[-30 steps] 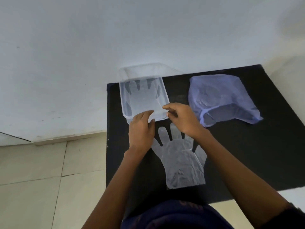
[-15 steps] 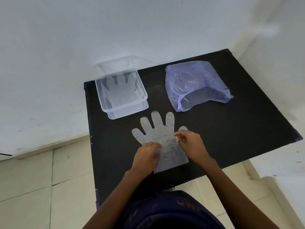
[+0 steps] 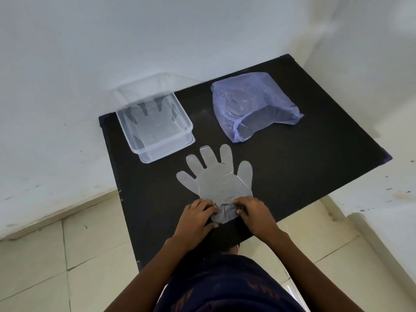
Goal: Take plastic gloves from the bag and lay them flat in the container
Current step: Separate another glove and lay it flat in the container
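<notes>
At the black table's [image 3: 292, 176] near edge, the left hand [image 3: 198, 216] and right hand [image 3: 253, 212] pinched the bunched cuff of the flat clear plastic glove [image 3: 218, 181], fingers curled tight; the clear rectangular container [image 3: 155, 129] and purple plastic bag [image 3: 252, 104] lay beyond.

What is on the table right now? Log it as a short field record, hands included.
table: black, holds everything below
container: clear, far left, one glove already lying inside
bag: purple, far right, mouth open toward the person
glove: clear, flat on the table, fingers pointing away
left hand: pinching the glove's cuff, left corner
right hand: pinching the cuff, right corner
cuff: bunched between the hands
</notes>
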